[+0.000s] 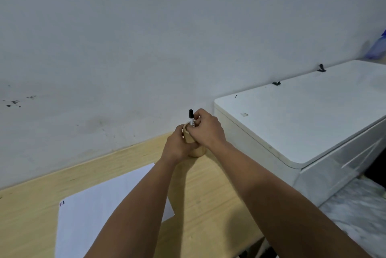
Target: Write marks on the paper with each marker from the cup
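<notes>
A tan cup stands near the far edge of the wooden table, close to the wall. My left hand is wrapped around the cup's left side. My right hand sits over the cup's rim, its fingers closed on a white marker with a black cap that stands upright in the cup. A white sheet of paper lies on the table to the left, partly under my left forearm. Several short marks show at its near left corner.
A white cabinet stands right beside the table, higher than the tabletop, with two small black clips at its back edge. A pale wall rises just behind the cup. A blue bag hangs at the far right.
</notes>
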The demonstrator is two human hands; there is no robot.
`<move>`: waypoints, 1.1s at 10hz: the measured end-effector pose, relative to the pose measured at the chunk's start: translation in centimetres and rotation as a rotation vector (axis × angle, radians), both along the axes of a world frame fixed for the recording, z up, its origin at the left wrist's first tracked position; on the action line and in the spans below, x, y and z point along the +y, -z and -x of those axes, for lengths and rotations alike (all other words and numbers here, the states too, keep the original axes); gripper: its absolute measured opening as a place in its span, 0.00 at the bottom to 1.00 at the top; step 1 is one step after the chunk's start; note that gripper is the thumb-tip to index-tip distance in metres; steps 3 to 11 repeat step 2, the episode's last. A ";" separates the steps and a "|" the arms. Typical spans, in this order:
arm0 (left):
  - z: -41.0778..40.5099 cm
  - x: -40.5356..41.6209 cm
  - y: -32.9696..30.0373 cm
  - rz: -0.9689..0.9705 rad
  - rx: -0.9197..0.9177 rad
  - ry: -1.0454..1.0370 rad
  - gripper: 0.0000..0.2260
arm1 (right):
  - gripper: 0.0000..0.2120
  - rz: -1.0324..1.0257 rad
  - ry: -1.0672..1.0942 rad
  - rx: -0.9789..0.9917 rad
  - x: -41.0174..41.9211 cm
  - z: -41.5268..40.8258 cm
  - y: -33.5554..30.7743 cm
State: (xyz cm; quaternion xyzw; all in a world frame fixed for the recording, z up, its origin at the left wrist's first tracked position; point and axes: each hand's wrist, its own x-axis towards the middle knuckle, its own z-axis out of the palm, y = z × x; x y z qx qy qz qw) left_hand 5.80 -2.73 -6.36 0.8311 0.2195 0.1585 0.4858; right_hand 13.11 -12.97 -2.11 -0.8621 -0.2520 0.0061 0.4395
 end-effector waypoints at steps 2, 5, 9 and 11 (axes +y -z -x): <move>0.2 -0.6 -0.5 0.008 0.011 -0.007 0.35 | 0.18 -0.042 0.037 0.018 -0.3 0.9 -1.2; 0.2 -0.6 -0.5 0.008 0.011 -0.007 0.35 | 0.18 -0.042 0.037 0.018 -0.3 0.9 -1.2; 0.2 -0.6 -0.5 0.008 0.011 -0.007 0.35 | 0.18 -0.042 0.037 0.018 -0.3 0.9 -1.2; 0.2 -0.6 -0.5 0.008 0.011 -0.007 0.35 | 0.18 -0.042 0.037 0.018 -0.3 0.9 -1.2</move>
